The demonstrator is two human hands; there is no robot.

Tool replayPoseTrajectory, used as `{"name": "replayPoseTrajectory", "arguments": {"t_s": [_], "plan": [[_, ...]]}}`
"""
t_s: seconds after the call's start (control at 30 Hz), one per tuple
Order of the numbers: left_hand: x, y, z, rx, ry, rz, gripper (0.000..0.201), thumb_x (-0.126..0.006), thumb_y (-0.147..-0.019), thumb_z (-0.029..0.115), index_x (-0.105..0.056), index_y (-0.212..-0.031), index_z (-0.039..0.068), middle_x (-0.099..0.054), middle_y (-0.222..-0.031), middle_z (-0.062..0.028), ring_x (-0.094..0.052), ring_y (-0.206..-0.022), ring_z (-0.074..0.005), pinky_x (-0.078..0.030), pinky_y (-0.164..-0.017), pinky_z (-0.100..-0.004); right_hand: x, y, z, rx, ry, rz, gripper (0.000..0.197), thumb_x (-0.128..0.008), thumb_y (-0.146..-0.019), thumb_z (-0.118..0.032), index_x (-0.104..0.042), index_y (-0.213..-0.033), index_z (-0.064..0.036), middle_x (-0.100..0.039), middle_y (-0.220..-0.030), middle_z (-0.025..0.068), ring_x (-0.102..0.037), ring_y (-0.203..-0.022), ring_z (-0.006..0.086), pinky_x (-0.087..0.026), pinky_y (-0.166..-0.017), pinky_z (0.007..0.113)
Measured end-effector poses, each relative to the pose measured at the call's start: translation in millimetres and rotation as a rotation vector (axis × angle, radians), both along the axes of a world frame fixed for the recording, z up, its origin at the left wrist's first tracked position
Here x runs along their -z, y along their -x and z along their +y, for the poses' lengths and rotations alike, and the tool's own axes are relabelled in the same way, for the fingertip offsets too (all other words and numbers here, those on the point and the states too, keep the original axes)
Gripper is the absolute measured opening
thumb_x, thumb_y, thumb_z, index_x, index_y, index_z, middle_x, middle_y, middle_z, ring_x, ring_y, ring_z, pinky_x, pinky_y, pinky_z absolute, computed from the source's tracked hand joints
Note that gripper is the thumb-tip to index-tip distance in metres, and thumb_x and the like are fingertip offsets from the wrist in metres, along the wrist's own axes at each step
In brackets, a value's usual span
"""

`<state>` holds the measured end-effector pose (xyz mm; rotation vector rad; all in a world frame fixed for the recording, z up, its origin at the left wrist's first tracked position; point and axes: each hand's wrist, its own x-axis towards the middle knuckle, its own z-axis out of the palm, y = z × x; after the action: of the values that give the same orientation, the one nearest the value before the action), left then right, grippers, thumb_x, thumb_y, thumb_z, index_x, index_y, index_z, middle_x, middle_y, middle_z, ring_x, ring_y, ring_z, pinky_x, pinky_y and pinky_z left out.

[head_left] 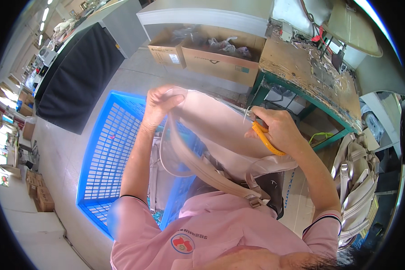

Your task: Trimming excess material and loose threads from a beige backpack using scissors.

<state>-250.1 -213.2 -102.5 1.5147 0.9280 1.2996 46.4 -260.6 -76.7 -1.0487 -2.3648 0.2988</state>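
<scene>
Left hand [159, 105] pinches beige panel [216, 119]; right hand [281, 128] clasps yellow-handled snips [266, 138] near thread [246, 115]; I'm likely trimming; cutting needs tautness.

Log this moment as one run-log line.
left hand: pinching beige fabric edge | right hand: holding orange-handled tool by same edge | blue basket: at left

The bag [220, 123] is pale pinkish beige, its strap [194, 163] a matching tan-beige. The snips [266, 140] show an orange-yellow handle. Bright blue colours the basket [86, 198], patterned with a grid of slots. The polo shirt [252, 220] is pink, with dark-and-white striped cuffs [325, 218] and a blue, white and red badge [182, 243]. The draped cloth [78, 81] is black.
</scene>
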Motion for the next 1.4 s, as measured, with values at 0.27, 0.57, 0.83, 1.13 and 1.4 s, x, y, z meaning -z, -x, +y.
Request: {"name": "replayPoseTrajectory", "arguments": {"t_s": [0.27,0.57,0.83,1.13,1.4], "plan": [[-18,-23,0,0.057,-0.055,-0.097,0.022,-0.070,-0.065,-0.001,-0.062,-0.086,0.002,-0.063,-0.080,-0.0034,-0.057,-0.072,-0.0089,-0.046,-0.068,-0.0221,-27,4,2,0.078,-0.026,-0.071,0.059,-0.071,-0.062,-0.044,-0.050,-0.101,-0.0049,-0.056,-0.080,0.0105,-0.053,-0.074,0.0285,-0.043,-0.064,0.037],[-30,-33,-5,0.168,-0.074,-0.057,0.021,-0.069,-0.068,0.001,-0.062,-0.088,0.001,-0.063,-0.083,-0.0030,-0.056,-0.075,-0.0082,-0.045,-0.069,-0.0225,-37,10,9,-0.010,-0.118,-0.017,0.057,-0.075,-0.059,-0.033,-0.049,-0.101,-0.0050,-0.053,-0.078,0.0079,-0.051,-0.065,0.0235,-0.041,-0.059,0.034],[-35,-42,-10,0.105,-0.055,-0.123,0.021,-0.071,-0.063,-0.001,-0.063,-0.081,0.001,-0.063,-0.074,-0.0038,-0.057,-0.067,-0.0081,-0.046,-0.064,-0.0209,-44,10,8,-0.033,-0.088,-0.080,0.052,-0.073,-0.060,-0.035,-0.051,-0.096,-0.0045,-0.056,-0.073,0.0076,-0.051,-0.057,0.0241,-0.041,-0.054,0.034],[-43,-58,-13,0.143,-0.063,-0.048,0.022,-0.068,-0.065,-0.005,-0.063,-0.086,0.000,-0.064,-0.078,-0.0050,-0.057,-0.068,-0.0074,-0.047,-0.065,-0.0200,-60,8,2,0.064,-0.251,-0.215,0.052,-0.069,-0.063,-0.041,-0.049,-0.097,-0.0064,-0.054,-0.071,0.0093,-0.053,-0.068,0.0263,-0.042,-0.058,0.036],[-42,-69,-10,0.145,-0.074,0.017,0.017,-0.068,-0.070,0.002,-0.063,-0.086,0.000,-0.062,-0.076,-0.0010,-0.053,-0.069,-0.0045,-0.043,-0.061,-0.0200,-51,-2,0,0.073,-0.165,-0.218,0.043,-0.067,-0.068,-0.039,-0.048,-0.089,-0.0061,-0.053,-0.063,0.0094,-0.054,-0.059,0.0260,-0.043,-0.052,0.035]]}}
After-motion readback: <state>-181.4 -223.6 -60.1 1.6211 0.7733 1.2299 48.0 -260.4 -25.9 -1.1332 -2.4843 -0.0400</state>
